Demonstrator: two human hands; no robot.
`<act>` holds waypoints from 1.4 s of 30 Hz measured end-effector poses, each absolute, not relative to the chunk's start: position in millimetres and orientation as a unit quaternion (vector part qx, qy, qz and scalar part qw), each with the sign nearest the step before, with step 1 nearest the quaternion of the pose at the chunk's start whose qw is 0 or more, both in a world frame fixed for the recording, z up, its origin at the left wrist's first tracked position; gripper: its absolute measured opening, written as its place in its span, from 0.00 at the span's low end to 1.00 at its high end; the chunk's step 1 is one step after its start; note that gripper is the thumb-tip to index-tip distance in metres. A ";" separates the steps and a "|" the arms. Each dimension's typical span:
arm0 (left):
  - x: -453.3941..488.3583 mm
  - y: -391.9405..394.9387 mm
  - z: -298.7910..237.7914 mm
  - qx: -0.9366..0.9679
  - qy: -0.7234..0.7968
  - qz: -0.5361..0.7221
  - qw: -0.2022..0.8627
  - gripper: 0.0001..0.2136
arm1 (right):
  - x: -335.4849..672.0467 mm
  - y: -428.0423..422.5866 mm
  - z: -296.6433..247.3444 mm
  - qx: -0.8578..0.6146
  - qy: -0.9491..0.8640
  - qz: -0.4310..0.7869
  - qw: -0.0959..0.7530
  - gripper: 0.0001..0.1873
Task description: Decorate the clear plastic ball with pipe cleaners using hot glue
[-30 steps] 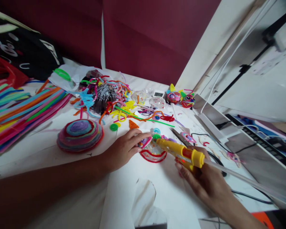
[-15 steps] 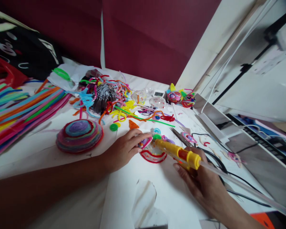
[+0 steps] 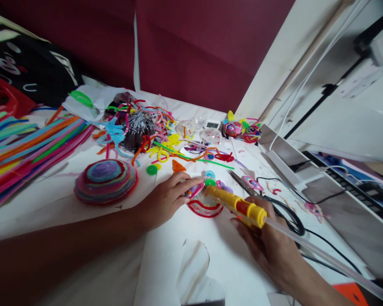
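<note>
A yellow hot glue gun [image 3: 238, 204] is in my right hand [image 3: 271, 242], with a clear glue stick [image 3: 325, 246] jutting from its back end. Its nozzle points at a clear round piece edged in red pipe cleaner [image 3: 207, 211]. My left hand [image 3: 169, 193] pinches a small pink and purple pipe-cleaner piece [image 3: 196, 190] against the clear piece's upper left. A green coil [image 3: 210, 182] and a light blue coil [image 3: 210, 174] lie just behind the nozzle. The nozzle tip's exact contact is hard to make out.
Scissors [image 3: 242, 182] lie right of the work, near black cords. A striped pipe-cleaner dome [image 3: 106, 180] sits to the left, beside bundled pipe cleaners [image 3: 47, 155]. Behind are tangled scraps, a small digital clock [image 3: 212, 124] and two decorated balls [image 3: 242, 129].
The glue gun and my right hand have shifted very slightly left, showing more of the scissors' handle. My left hand keeps its hold in place.
</note>
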State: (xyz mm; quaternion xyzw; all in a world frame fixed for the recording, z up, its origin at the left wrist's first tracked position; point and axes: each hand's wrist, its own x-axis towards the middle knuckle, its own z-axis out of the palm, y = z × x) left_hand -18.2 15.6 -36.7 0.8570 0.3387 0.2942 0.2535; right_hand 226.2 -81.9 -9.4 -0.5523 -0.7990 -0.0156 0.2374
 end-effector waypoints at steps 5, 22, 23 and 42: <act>-17.2 16.0 -35.8 0.859 0.338 0.294 0.247 0.27 | 227.3 -82.1 -12.3 -0.549 -0.801 -0.001 0.239 0.11; -17.5 16.4 -38.8 0.863 0.335 0.297 0.233 0.27 | 226.4 -83.3 -10.4 -0.540 -0.803 -0.010 0.252 0.11; -17.7 16.3 -39.0 0.864 0.333 0.299 0.232 0.27 | 226.4 -82.2 -10.7 -0.543 -0.801 -0.012 0.253 0.10; -17.2 16.4 -37.1 0.862 0.333 0.299 0.239 0.27 | 224.2 -83.4 -6.2 -0.515 -0.818 -0.026 0.256 0.12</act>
